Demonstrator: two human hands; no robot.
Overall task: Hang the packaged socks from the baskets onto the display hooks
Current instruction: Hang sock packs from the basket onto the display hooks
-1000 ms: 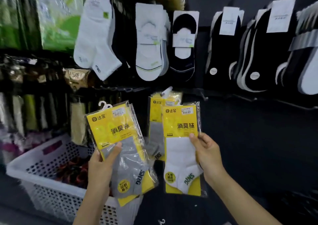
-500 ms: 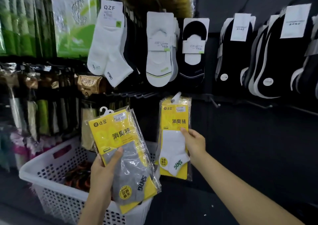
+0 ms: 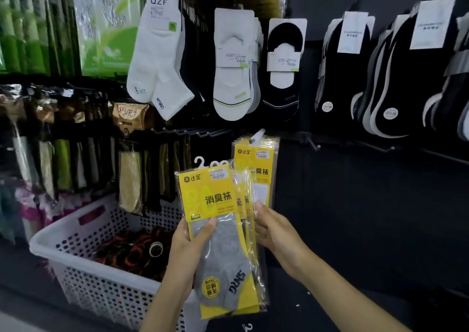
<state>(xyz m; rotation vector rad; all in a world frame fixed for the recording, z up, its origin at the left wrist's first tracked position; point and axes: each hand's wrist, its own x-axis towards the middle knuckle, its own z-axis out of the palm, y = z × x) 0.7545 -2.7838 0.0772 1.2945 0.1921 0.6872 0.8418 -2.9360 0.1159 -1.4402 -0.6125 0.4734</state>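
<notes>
The white sock pack (image 3: 256,156) now hangs at twelve o'clock from the hands. The right hand (image 3: 276,232) pinches another of the grey sock packs (image 3: 218,253) that the left hand (image 3: 187,250) grips.

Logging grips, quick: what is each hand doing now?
Left hand: holds the stack of sock packs.
Right hand: pinches the stack's right edge.
</notes>
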